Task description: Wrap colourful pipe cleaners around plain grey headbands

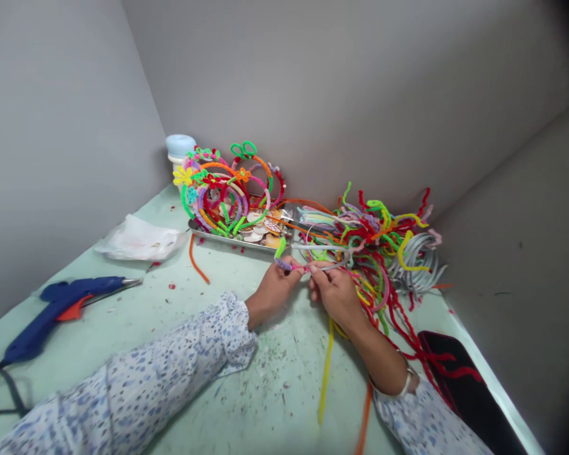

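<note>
Near the middle of the view, my left hand [275,287] pinches a headband [282,260] partly wrapped in green, purple and pink fuzzy stem. Close beside it, fingertips nearly touching, my right hand [334,292] is closed on the same headband at the pink wrapping. The band's bare grey part curves up and to the right behind my right hand. Just beyond the hands lies a large tangle of colourful pipe cleaners [377,253], and a metal tray [237,242] holds flat decorated pieces and finished-looking wrapped headbands [218,189].
A blue glue gun [61,309] with a black cable lies at the left, near a crumpled white plastic bag [142,239]. A blue-lidded container [180,148] stands in the back corner. Grey bare headbands [420,265] and a black phone [469,385] are at the right.
</note>
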